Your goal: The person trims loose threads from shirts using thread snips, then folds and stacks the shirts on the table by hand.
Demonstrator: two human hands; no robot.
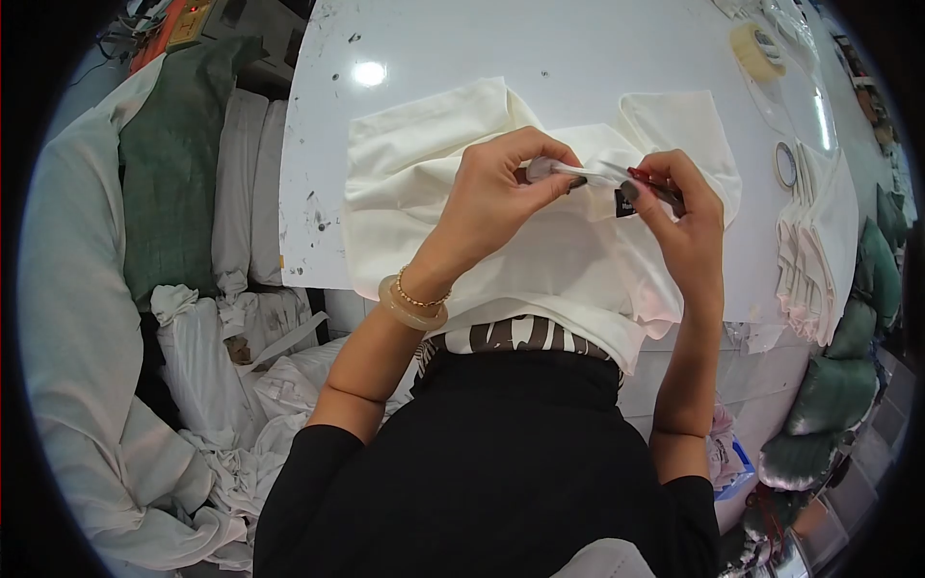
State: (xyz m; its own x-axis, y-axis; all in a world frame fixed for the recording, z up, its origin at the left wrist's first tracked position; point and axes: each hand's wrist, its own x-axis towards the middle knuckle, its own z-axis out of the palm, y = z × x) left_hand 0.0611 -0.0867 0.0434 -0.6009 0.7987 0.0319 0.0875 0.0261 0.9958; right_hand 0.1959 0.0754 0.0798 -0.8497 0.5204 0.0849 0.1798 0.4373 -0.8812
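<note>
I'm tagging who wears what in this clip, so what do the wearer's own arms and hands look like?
Black sleeves end above the elbows. Near the left hand, the wrist wears a thin gold-coloured bracelet and a thick, pale bangle. The right hand's wrist carries no jewellery. Both thumbnails look dark. No gloves.

A glossy white worktable carries a bright light reflection. Wrapped rolls crowd its left; green bundles its right.

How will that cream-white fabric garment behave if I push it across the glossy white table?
The cream-white fabric garment will probably bunch rather than stay stiff, since it lies in soft folds. It may slide easily: the glossy white table looks smooth.
</note>
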